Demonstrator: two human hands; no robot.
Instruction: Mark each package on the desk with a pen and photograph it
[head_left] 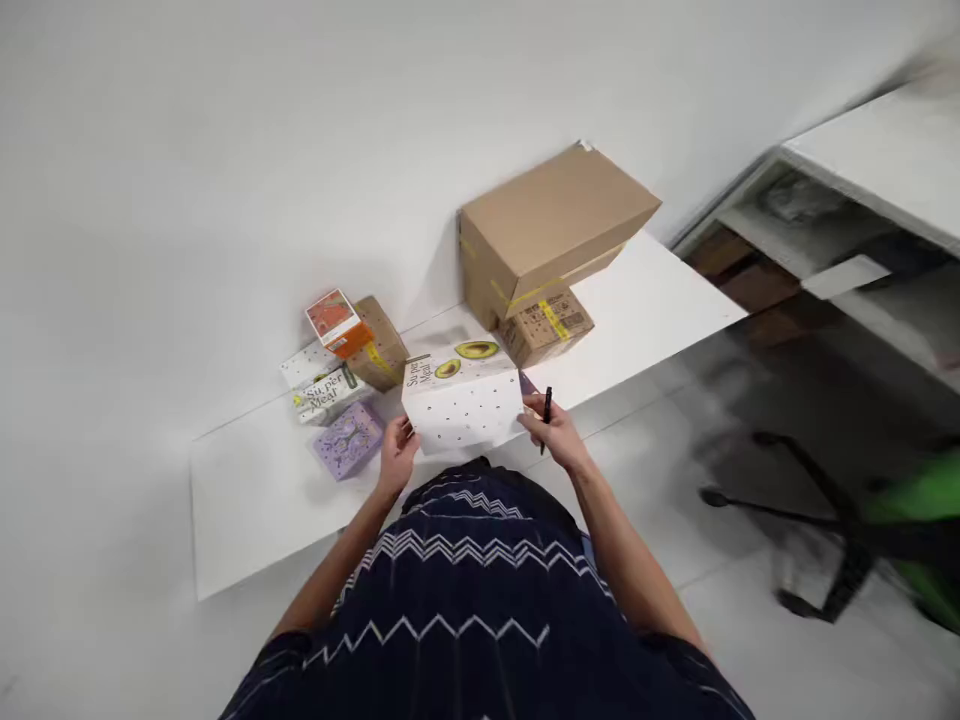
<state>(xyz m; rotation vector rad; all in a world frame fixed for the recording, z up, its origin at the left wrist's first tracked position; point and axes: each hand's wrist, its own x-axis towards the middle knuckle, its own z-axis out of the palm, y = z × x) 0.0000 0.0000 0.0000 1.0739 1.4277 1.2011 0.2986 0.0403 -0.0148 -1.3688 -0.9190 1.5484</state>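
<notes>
A white box (466,415) with avocado pictures and "Super Meal" lettering is tilted in front of my body. My left hand (398,456) grips its lower left corner, fingers closed around the edge. At the opposite edge, my right hand (553,430) pinches the box and also keeps a black pen (547,412) between its fingers. Just left of my left hand lies a purple patterned box (349,441). Behind the held box sits a small brown carton (551,322) with yellow tape. The box hides part of my fingers.
A large cardboard box (559,215) stands against the wall on the white table (259,510). Leftward are an orange box (339,322), a brown taped carton (384,345) and another "Super Meal" box (328,395). A white shelf unit (885,150) and an office chair (832,520) are at right.
</notes>
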